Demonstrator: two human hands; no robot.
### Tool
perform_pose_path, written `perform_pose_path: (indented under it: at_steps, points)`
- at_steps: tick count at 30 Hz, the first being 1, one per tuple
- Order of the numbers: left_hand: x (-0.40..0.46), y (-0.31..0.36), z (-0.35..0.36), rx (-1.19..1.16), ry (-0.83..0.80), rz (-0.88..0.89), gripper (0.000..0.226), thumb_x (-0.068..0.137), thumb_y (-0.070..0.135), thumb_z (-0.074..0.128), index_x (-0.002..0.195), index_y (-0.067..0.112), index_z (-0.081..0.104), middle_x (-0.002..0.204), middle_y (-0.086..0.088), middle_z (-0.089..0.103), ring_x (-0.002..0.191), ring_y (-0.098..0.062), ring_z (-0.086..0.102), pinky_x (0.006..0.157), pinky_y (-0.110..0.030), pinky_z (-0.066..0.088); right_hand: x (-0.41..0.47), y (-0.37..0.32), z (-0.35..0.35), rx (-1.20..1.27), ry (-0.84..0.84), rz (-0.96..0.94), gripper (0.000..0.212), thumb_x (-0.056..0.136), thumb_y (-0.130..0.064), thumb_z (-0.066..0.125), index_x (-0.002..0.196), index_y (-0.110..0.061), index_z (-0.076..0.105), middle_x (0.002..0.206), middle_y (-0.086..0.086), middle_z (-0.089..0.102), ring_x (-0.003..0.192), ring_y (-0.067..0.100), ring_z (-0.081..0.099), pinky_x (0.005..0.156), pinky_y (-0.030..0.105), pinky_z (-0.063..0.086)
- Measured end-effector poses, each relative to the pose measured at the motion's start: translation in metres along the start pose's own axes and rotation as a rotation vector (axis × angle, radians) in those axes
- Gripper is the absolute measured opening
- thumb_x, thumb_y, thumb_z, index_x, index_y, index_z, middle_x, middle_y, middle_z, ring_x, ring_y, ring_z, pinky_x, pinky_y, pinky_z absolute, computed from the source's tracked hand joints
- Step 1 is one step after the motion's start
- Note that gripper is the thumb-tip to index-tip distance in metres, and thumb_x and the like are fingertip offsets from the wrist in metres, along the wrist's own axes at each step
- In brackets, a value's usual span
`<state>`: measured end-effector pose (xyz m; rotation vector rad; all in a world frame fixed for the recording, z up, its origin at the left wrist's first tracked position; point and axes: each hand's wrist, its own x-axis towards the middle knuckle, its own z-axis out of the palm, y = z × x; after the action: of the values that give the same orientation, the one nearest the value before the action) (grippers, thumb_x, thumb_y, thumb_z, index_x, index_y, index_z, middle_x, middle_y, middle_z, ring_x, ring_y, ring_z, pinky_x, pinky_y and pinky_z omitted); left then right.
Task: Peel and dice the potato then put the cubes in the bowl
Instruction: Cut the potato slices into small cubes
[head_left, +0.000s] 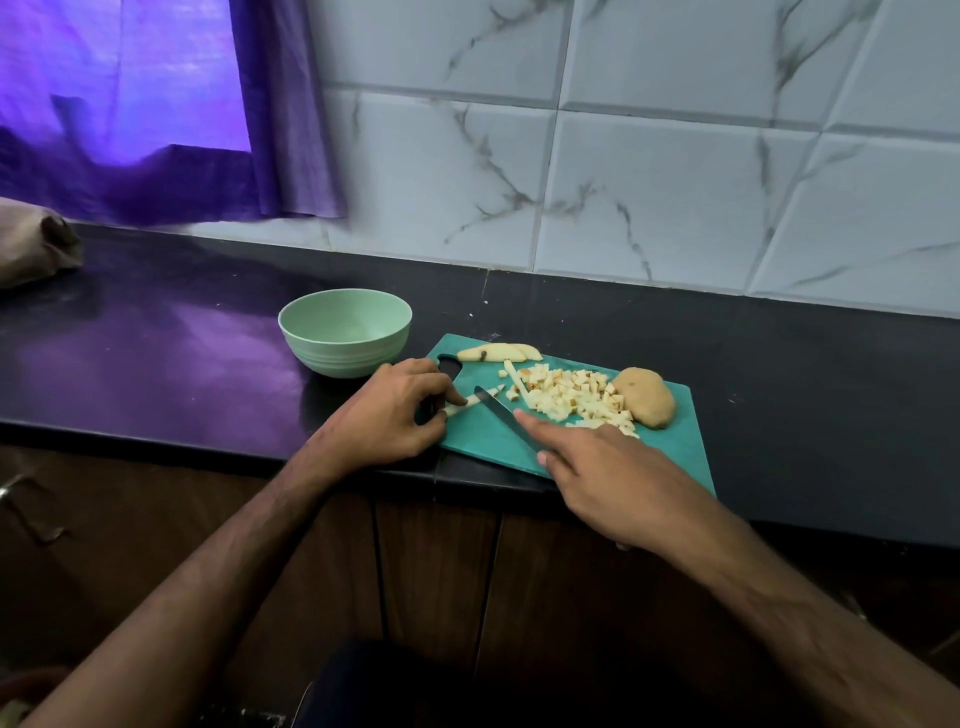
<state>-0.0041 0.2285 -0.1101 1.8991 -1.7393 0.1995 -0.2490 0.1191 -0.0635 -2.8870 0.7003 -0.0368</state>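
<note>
Potato strip (470, 404) lies at centre frame on the green cutting board (670, 441), left hand (387, 410) fingers pinching it steady for crosscuts. Right hand (613, 480) grips the knife (506, 415), index finger along the spine for control. Pale cube pile (566, 397) and a brown, skin-on potato piece (645, 397) sit to its right. Green bowl (345, 332) upper-left, empty, on the dark table (182, 343).

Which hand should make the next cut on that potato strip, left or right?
Right. The right hand grips the knife, its blade beside the potato strip on the cutting board. The left hand pinches that strip, so it is better placed to steady it.
</note>
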Motion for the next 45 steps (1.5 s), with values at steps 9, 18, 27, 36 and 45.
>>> perform_pose_path:
  at_steps: [9, 18, 27, 36, 45]
  points:
    - [0.000, 0.000, 0.000, -0.008, 0.009, -0.001, 0.024, 0.083, 0.021, 0.064, 0.104, 0.020, 0.076, 0.092, 0.007, 0.060, 0.085, -0.008, 0.058, 0.076, -0.036, 0.053, 0.013, -0.005, -0.005, -0.033, -0.004, 0.010, 0.050, 0.111, -0.037, 0.030, 0.159, -0.045, 0.018, 0.078, -0.006, 0.053, 0.060, 0.007, 0.050, 0.061, 0.030, 0.046]
    - [0.001, -0.001, 0.002, -0.008, 0.023, 0.025, 0.019, 0.083, 0.018, 0.067, 0.101, 0.019, 0.076, 0.093, 0.006, 0.061, 0.086, -0.009, 0.057, 0.075, -0.036, 0.053, 0.000, -0.010, 0.005, -0.011, -0.010, 0.004, 0.051, 0.111, -0.037, 0.031, 0.159, -0.045, 0.016, 0.076, -0.007, 0.053, 0.060, 0.005, 0.048, 0.053, 0.025, 0.034]
    - [0.000, -0.001, 0.002, -0.022, 0.057, 0.052, 0.012, 0.082, 0.007, 0.074, 0.091, 0.015, 0.073, 0.089, 0.007, 0.061, 0.082, -0.006, 0.057, 0.072, -0.024, 0.049, -0.004, -0.010, -0.006, -0.037, 0.003, -0.017, 0.050, 0.111, -0.039, 0.029, 0.159, -0.048, 0.015, 0.080, -0.007, 0.051, 0.063, 0.005, 0.050, 0.055, 0.026, 0.036]
    - [0.000, -0.001, 0.002, -0.030, 0.077, 0.056, 0.011, 0.081, 0.006, 0.076, 0.087, 0.015, 0.073, 0.087, 0.006, 0.064, 0.081, -0.007, 0.059, 0.071, -0.028, 0.052, 0.009, -0.017, -0.003, -0.010, -0.018, -0.011, 0.051, 0.111, -0.036, 0.030, 0.160, -0.043, 0.017, 0.077, -0.006, 0.052, 0.058, 0.005, 0.047, 0.051, 0.024, 0.034]
    - [0.002, -0.004, 0.003, -0.036, 0.070, 0.040, 0.008, 0.082, 0.009, 0.076, 0.085, 0.016, 0.072, 0.087, 0.008, 0.065, 0.081, -0.006, 0.059, 0.072, -0.016, 0.047, -0.004, -0.019, 0.005, 0.006, -0.008, -0.018, 0.053, 0.111, -0.036, 0.031, 0.160, -0.043, 0.014, 0.075, -0.010, 0.047, 0.060, 0.003, 0.039, 0.052, 0.023, 0.028]
